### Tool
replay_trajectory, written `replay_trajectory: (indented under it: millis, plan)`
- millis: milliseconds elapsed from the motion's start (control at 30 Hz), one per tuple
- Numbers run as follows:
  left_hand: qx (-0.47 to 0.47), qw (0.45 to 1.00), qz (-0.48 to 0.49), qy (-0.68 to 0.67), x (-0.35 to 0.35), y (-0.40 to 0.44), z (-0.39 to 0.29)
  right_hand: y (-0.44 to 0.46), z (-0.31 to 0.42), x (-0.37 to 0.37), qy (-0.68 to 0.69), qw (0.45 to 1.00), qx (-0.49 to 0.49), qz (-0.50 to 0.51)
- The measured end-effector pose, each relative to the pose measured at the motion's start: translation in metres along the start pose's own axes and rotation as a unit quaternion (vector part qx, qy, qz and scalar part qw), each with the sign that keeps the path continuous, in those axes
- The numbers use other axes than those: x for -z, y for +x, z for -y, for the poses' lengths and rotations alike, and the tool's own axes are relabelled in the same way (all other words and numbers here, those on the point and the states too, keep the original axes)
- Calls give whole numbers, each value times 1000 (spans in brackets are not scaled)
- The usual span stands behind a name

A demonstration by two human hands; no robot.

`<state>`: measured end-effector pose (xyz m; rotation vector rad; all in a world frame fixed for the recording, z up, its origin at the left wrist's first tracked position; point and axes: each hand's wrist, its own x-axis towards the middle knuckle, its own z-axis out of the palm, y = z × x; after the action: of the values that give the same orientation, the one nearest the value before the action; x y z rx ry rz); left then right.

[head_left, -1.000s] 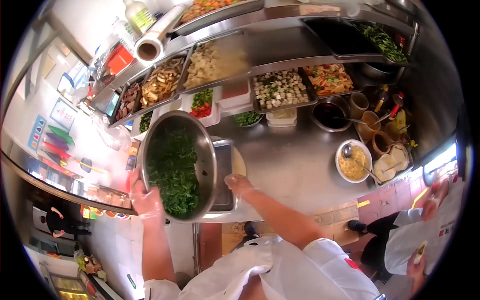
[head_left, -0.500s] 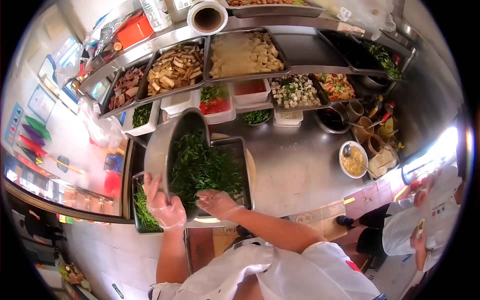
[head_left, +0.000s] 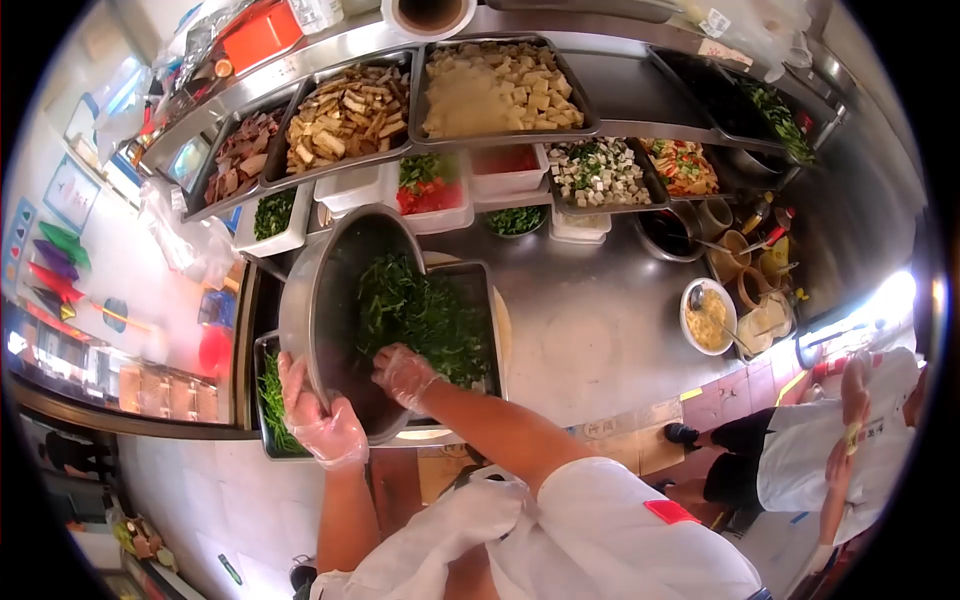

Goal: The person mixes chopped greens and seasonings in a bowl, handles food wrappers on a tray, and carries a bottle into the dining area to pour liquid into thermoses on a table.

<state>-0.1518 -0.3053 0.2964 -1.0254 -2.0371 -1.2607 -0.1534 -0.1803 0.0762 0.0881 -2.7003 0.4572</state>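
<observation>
A large metal bowl [head_left: 300, 290] is tipped on its side over a rectangular metal tray [head_left: 492, 330]. Dark chopped leafy greens [head_left: 425, 315] spread from its mouth into the tray. My left hand [head_left: 325, 425], in a clear plastic glove, grips the bowl's lower rim from the outside. Inside the mouth, my gloved right hand [head_left: 405, 378] has curled fingers against the lower inner wall, just beside the greens. Whatever lies under those fingers is hidden. Another tray of lighter cut greens [head_left: 273, 400] is partly covered by the bowl and my left hand.
Trays of fried strips [head_left: 345, 110], pale tofu cubes [head_left: 540, 95] and sliced meat [head_left: 240, 155] line the shelf above. Below it are white tubs [head_left: 435, 215] of cut vegetables. A white bowl [head_left: 707, 315] with a spoon stands right. A co-worker [head_left: 830, 440] is at far right.
More greens have slid out of the bowl toward the tray, baring its inner wall. My right hand has moved left and up, deeper into the bowl. My left hand keeps its hold.
</observation>
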Motion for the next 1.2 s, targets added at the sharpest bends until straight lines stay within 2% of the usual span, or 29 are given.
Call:
replay_trajectory:
  millis: [33, 100, 133, 200, 267, 300, 333, 400, 467, 533, 567, 633, 667, 700, 767, 833, 900, 967, 1000, 1100, 1167, 1200]
  plan:
    - [-4, 1000, 1, 3, 2, -1, 3, -10, -8, -11, 29, 997, -6, -67]
    - [-2, 1000, 0, 0, 3, -1, 7, -28, -25, -7, 16, 994, 52, -93]
    - [-11, 1000, 13, 3, 7, -2, 11, -38, -30, 4, 9, 994, 68, -90]
    - [-39, 998, 45, 21, 15, -1, 13, -60, -36, -6, 130, 990, 2, -56]
    - [-78, 992, 82, 51, 26, 9, 6, -68, -37, 30, 123, 988, 35, -84]
    - [-53, 996, 57, 42, 28, 12, 6, -72, -33, 55, 121, 986, 52, -99]
    - [-28, 999, 32, 33, 29, 15, 7, -77, -27, 73, 126, 990, -7, -63]
    - [6, 999, 11, 31, 34, 21, 0, -87, -31, 76, 210, 970, -66, -105]
    - [-35, 999, 24, 32, 33, 14, -2, -91, -29, 96, 261, 944, -158, -127]
    - [-44, 997, 43, 49, 35, 14, -9, -93, -34, 96, 196, 929, -229, -216]
    - [-2, 999, -3, 40, 33, 11, -5, -94, -36, 95, 161, 916, -261, -261]
    - [52, 997, -52, -16, 31, 15, -11, -96, -43, 84, 166, 895, -317, -268]
    - [31, 999, -42, -8, 32, 11, -10, -96, -44, 77, 159, 888, -330, -279]
    - [-12, 999, 22, 27, 36, 12, -19, -95, -42, 77, 151, 880, -345, -288]
    - [-33, 997, 55, 42, 37, 14, -21, -98, -36, 75, 113, 906, -340, -225]
    - [18, 1000, 3, 16, 35, 9, -17, -91, -24, 88, 71, 930, -306, -191]
    - [42, 999, -34, -3, 29, 1, -16, -91, -20, 74, 64, 928, -300, -210]
    - [-88, 995, 43, 28, 30, 2, -19, -91, -13, 69, 59, 928, -303, -209]
    - [-72, 995, 62, 32, 34, 2, -16, -93, -13, 64, 50, 929, -297, -216]
    - [116, 991, -60, -26, 28, 3, -11, -94, -10, 53, 50, 921, -300, -244]
    - [-31, 999, 18, 33, 33, 0, -15, -92, -6, 51, 43, 918, -320, -230]
    - [-51, 998, 28, 26, 31, -3, -11, -91, -5, 52, 46, 916, -331, -224]
